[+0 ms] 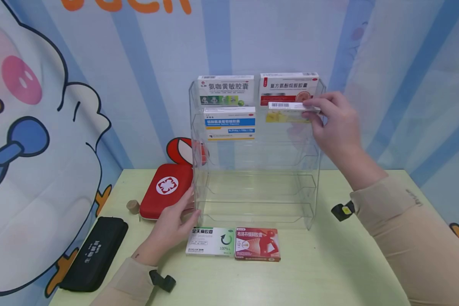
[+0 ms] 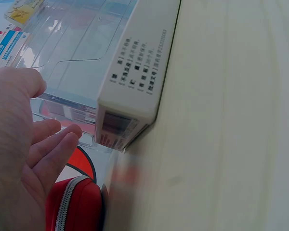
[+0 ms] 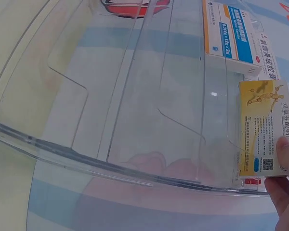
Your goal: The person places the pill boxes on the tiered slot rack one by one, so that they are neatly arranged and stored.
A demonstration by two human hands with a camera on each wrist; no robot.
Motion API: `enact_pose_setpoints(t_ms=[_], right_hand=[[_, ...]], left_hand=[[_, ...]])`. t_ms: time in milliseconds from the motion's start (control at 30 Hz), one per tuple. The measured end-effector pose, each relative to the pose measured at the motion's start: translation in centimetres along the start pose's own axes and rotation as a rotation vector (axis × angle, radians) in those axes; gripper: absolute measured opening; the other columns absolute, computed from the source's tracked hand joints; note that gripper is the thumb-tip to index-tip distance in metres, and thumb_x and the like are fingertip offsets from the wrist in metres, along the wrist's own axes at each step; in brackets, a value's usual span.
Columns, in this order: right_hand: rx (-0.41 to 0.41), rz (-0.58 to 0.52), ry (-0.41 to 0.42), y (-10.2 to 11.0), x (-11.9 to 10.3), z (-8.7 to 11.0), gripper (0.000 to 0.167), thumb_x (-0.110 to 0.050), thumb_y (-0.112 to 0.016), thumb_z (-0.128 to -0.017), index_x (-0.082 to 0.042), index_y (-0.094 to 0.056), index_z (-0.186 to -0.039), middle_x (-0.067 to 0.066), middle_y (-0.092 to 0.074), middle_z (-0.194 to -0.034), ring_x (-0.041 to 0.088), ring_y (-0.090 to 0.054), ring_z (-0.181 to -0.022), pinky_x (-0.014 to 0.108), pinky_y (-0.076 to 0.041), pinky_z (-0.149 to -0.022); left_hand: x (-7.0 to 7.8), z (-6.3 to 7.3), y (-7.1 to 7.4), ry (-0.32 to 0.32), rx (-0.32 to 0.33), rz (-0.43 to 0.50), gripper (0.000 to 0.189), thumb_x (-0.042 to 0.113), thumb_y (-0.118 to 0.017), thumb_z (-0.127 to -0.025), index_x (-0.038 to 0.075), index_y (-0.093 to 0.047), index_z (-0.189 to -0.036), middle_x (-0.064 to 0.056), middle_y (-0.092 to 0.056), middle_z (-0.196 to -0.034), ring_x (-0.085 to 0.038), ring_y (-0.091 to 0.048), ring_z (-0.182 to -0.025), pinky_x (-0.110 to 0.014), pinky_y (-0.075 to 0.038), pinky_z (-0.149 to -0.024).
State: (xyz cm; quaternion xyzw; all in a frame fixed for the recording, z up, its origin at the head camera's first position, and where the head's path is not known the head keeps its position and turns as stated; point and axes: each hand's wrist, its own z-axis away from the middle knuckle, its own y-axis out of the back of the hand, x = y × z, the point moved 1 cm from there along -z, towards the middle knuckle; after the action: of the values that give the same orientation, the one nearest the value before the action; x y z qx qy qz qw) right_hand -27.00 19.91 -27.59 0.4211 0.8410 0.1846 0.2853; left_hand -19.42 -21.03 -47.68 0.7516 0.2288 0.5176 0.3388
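My right hand (image 1: 338, 123) pinches a white and yellow medicine box (image 3: 265, 127) at its right end, thumb on the front face. The box is at the second tier of a clear acrylic display rack (image 1: 260, 187), on the right, just below a red and white medicine box (image 1: 288, 87). Low on the rack's left side, my left hand (image 1: 174, 223) holds the edge, thumb at the front and fingers along the outer side. A blue and white medicine box (image 1: 229, 123) stands in the second tier on the left, beneath a green and white one (image 1: 226, 91).
In front of the rack lie a white and green medicine box (image 1: 210, 242) and a red one (image 1: 257, 244). A red first-aid case (image 1: 166, 191), a small brown cylinder (image 1: 132, 207) and a black zip case (image 1: 95, 253) lie at the left. A printed cloth hangs behind.
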Motion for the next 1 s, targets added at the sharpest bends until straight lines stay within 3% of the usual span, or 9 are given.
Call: enact_pose_setpoints(t_ms=[267, 733, 1000], right_hand=[[-0.044, 0.031, 0.003, -0.7, -0.2, 0.7, 0.019, -0.008, -0.079, -0.101, -0.003, -0.081, -0.119, 0.02, -0.071, -0.119, 0.039, -0.071, -0.105, 0.051, -0.06, -0.082], [-0.187, 0.078, -0.044, -1.0, -0.8, 1.2, 0.023, -0.008, -0.072, -0.105, -0.007, -0.077, -0.128, 0.016, -0.07, -0.131, 0.039, -0.072, -0.113, 0.055, -0.066, -0.091], [-0.178, 0.092, -0.016, -1.3, -0.6, 1.5, 0.024, -0.003, -0.069, -0.105, -0.005, -0.077, -0.127, 0.016, -0.073, -0.134, 0.039, -0.072, -0.121, 0.057, -0.065, -0.099]], left_hand=[[0.0, 0.0, -0.1, 0.012, -0.002, -0.003, 0.095, 0.023, -0.081, -0.099, 0.026, -0.026, -0.177, -0.011, -0.065, -0.159, -0.032, -0.073, -0.135, -0.049, -0.065, -0.106], [0.2, 0.1, -0.1, 0.003, 0.016, -0.016, 0.096, 0.022, -0.081, -0.099, 0.026, -0.026, -0.177, -0.011, -0.067, -0.157, -0.031, -0.074, -0.134, -0.047, -0.065, -0.104], [0.3, 0.1, -0.1, 0.007, 0.009, -0.016, 0.094, 0.023, -0.08, -0.1, 0.025, -0.026, -0.177, -0.011, -0.066, -0.158, -0.031, -0.074, -0.135, -0.048, -0.065, -0.104]])
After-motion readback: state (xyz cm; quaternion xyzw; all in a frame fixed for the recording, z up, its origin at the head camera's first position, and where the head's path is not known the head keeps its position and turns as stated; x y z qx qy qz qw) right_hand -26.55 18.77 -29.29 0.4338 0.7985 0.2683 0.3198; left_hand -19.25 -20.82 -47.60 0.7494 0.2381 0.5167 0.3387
